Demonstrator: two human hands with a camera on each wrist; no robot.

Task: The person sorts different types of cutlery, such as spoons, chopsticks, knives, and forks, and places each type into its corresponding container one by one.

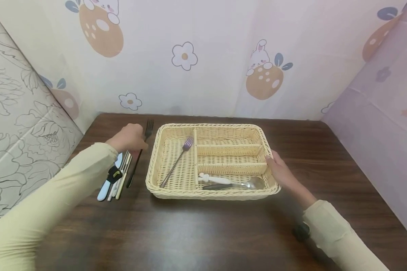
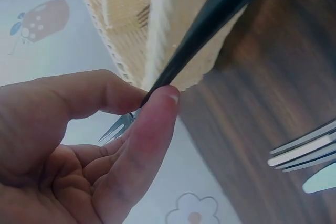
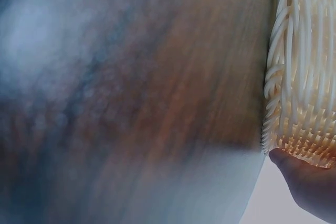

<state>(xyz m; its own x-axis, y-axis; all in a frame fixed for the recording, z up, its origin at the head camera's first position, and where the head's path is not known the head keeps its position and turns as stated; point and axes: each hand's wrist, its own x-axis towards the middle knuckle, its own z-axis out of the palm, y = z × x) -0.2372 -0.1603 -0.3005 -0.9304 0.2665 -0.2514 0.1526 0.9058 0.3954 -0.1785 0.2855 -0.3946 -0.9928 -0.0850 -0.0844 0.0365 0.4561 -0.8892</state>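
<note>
At centre left, the left hand [image 1: 130, 138] pinches a dark fork [image 2: 210, 24], probably light, stiff, slick, best taken mid-handle; the right hand [image 1: 282, 172] grips the basket [image 1: 210, 194].

Hangs at twelve o'clock as a pale backdrop [image 1: 217, 22], printed with bunnies [image 1: 259, 59], tan strawberries [image 1: 262, 88] and flowers [image 1: 184, 56]. Shows line-drawn blossoms [image 1: 49, 133] on white sheeting [image 1: 6, 165] at nine. Spreads at six as a dark wood-grained tabletop [image 1: 190, 233].
</note>
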